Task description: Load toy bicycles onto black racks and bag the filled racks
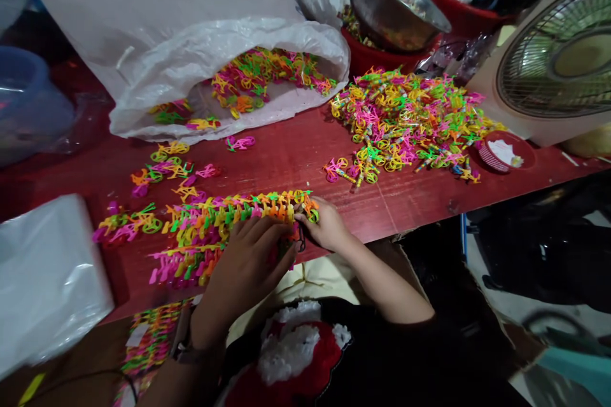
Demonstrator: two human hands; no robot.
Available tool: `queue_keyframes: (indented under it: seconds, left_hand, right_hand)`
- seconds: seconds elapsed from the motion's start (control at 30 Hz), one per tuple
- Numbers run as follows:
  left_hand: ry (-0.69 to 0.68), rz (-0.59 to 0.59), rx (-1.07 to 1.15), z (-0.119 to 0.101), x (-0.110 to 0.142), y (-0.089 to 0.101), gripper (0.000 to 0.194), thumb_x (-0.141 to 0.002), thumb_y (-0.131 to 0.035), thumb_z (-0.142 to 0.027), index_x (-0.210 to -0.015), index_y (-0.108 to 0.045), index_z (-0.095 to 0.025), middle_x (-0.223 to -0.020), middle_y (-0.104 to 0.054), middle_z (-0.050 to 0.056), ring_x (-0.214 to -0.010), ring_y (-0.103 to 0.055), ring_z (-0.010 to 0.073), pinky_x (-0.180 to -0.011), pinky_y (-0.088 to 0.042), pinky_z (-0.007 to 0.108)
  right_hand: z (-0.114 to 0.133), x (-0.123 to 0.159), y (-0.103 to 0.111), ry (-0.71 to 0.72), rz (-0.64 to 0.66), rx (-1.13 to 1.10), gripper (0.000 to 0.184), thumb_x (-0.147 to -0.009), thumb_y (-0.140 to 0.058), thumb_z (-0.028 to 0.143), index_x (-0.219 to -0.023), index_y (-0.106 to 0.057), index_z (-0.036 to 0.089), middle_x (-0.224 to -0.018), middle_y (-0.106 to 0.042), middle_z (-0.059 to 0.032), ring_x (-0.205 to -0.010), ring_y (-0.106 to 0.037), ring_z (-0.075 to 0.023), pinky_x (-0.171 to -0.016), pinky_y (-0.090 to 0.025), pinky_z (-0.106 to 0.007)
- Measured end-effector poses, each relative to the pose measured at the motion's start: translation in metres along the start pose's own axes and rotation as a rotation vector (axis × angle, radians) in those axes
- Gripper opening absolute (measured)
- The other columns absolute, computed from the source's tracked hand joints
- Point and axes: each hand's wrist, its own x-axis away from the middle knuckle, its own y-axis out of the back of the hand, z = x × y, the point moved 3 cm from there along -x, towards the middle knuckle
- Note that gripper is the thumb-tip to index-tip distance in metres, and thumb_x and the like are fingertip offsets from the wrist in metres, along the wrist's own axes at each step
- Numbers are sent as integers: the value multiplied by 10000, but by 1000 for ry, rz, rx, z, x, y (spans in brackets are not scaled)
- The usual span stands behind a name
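Observation:
A long, dense row of neon plastic toy bicycles [224, 229] lies across the red table's front edge [296, 159]. My left hand [248, 267], with a dark watch strap at the wrist, closes over its near side. My right hand [327, 226] pinches the row's right end, where a thin dark cord [300, 239] hangs. A large heap of loose toy bicycles [405, 127] lies farther off. More spill from a white plastic sack [167, 25], and a few small groups [162, 168] lie left of my hands.
A steel bowl [394, 0] rests on a red basin [372, 54] at the back. A fan [558, 51] stands at the right, beside a small red dish [506, 151]. A folded clear plastic sheet [48, 280] lies at the left, above another strung bundle [153, 343] below the table edge.

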Motion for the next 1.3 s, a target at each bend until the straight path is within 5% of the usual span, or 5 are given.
queue_keyframes:
  seconds: [0.37,0.83,1.0,1.17,1.3]
  left_hand:
    - [-25,-26,31,1,-1,3,120,-1031,-570,-311,-1073,-626,-213,-1085,-681,65,-1011,-595,259,-891,-414,433]
    - [-8,-51,0,0,-4,2,118,-1021,-585,-288,-948,-639,-213,-1031,-677,52,-966,-584,247,-862,-417,421]
    - [-12,-91,3,0,-1,1,99,-1018,-583,-280,-961,-626,-212,-1020,-687,52,-958,-593,244,-861,-425,422]
    - [-34,-150,21,3,1,0,106,-1020,-590,-304,-994,-635,-211,-1033,-695,54,-993,-603,241,-901,-437,420]
    - [12,-132,7,6,-6,-2,197,-1032,-558,-362,-966,-673,-217,-977,-702,57,-947,-604,245,-847,-434,414]
  right_hand:
    - [0,5,0,54,7,287,354,-777,-527,-7,-1065,-631,171,-1052,-694,-121,-1022,-650,-257,-936,-539,-383]
    - [12,0,-16,11,109,570,171,-885,-539,45,-985,-607,166,-966,-623,-96,-893,-553,-233,-838,-479,-339]
    - [1,-12,21,16,108,396,210,-865,-598,38,-1010,-681,165,-988,-650,-72,-906,-598,-200,-852,-504,-311]
    - [-15,-20,82,-138,-319,816,188,-957,-583,167,-1045,-748,140,-1185,-611,-174,-1147,-509,-311,-1060,-428,-501]
    - [-19,-15,82,-129,-190,843,187,-942,-569,120,-894,-749,128,-1072,-641,-172,-1074,-546,-290,-1007,-453,-437]
